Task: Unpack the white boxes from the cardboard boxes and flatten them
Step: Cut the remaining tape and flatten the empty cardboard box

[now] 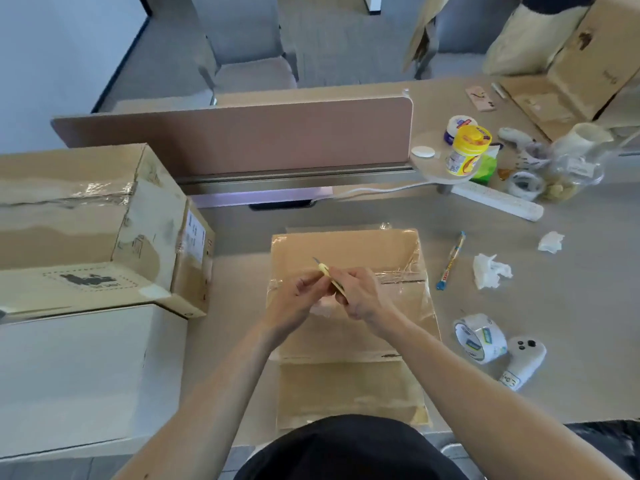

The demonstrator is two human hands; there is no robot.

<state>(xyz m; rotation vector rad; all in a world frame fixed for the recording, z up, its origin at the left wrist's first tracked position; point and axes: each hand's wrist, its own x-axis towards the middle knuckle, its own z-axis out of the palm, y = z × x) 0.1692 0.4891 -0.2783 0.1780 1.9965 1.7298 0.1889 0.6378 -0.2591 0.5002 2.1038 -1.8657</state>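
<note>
Desk point(571, 341): cardboard box point(346, 247) just below right hand point(360, 296)

Grey desk point(571, 306), taped cardboard box point(349, 247) at centre, white box point(79, 375) at left, tape roll point(479, 337) beside a controller point(523, 362), crumpled tissues point(490, 271), power strip point(498, 200).

Beige desk point(554, 323), pinkish divider panel point(242, 140), grey chair point(249, 74) behind, grey carpet point(329, 36), pale wall point(52, 46) left.

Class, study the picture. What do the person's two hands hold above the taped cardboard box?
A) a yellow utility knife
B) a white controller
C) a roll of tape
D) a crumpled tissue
A: the left hand and right hand both grip a yellow utility knife, blade out, over the cardboard box.
</note>
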